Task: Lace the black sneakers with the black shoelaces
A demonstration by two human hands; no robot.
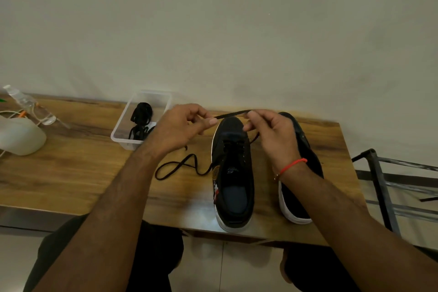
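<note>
On the wooden surface (71, 173) stood two black sneakers (233, 173), toes toward the wall, beside a clear tub (123, 130) of spare laces. Above the left shoe, the left hand (182, 128) and right hand (272, 130) each pinched the black shoelace (233, 114) stretched between them.

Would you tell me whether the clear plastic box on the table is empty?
Not empty: the clear plastic box holds coiled black shoelaces on its floor.
</note>
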